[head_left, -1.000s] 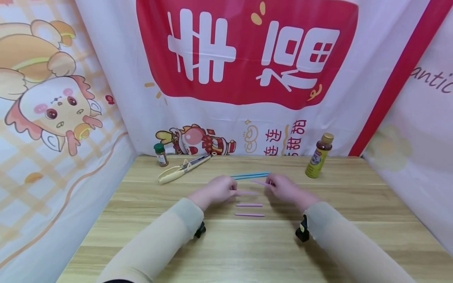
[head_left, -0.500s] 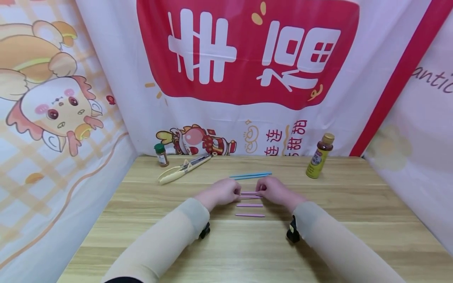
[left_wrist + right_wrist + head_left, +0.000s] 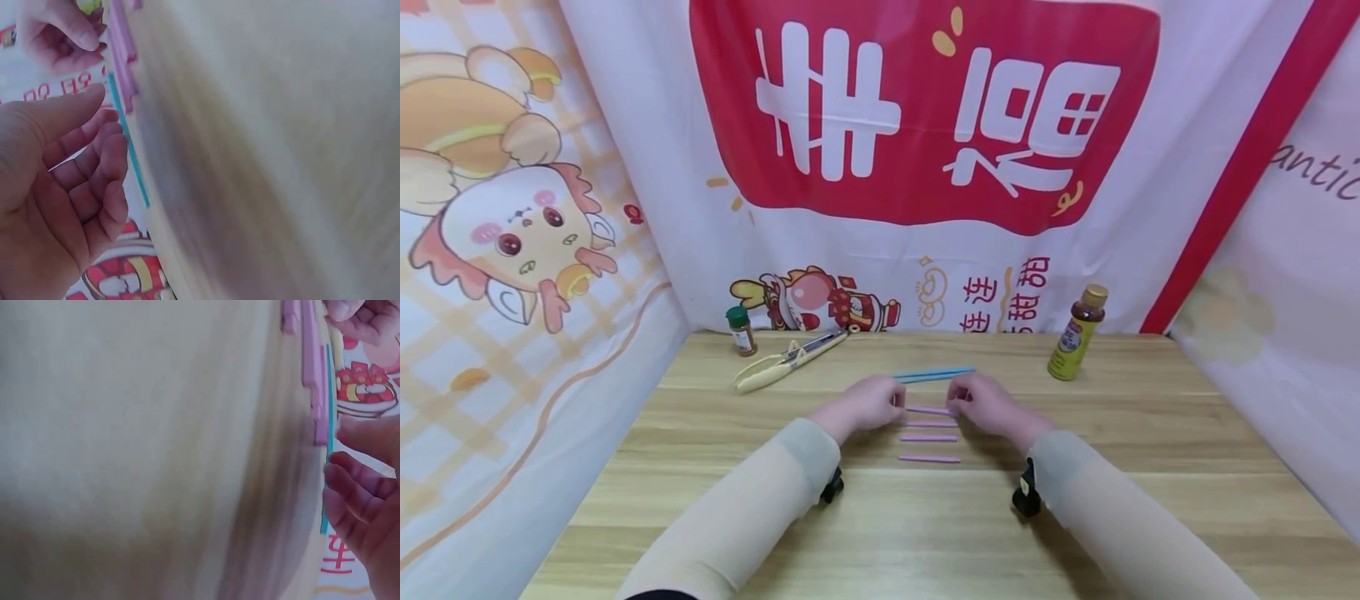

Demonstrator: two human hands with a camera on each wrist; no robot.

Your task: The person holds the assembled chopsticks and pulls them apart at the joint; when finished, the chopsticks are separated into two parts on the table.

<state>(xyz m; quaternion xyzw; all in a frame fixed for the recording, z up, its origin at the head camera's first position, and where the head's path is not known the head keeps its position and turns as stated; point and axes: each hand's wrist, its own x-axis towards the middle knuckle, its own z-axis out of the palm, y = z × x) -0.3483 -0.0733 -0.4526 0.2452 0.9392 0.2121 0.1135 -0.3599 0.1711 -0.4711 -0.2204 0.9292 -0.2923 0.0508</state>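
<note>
Several slim pink sticks (image 3: pixel 929 438) lie across the table in a stacked row, roughly parallel, one behind another. My left hand (image 3: pixel 872 402) is at the left end of the farthest pink stick (image 3: pixel 930 410), and my right hand (image 3: pixel 988 405) is at its right end. In the left wrist view, the thumb and loosely curled fingers of the left hand (image 3: pixel 75 181) stand apart with nothing between them. A gap also shows between thumb and fingers of the right hand (image 3: pixel 365 487) in the right wrist view. Whether fingertips touch the stick is unclear.
Two blue sticks (image 3: pixel 936 375) lie just behind the hands. Farther left are cream-handled tongs (image 3: pixel 793 362) and a green-capped spice jar (image 3: pixel 742 333). A yellow-labelled bottle (image 3: pixel 1077 333) stands at the back right, before a printed curtain (image 3: pixel 925 250).
Both hands held pink sticks a second ago, the right one's tilted. Those two sticks now lie on the table in the row, and the fingers have loosened from them.
</note>
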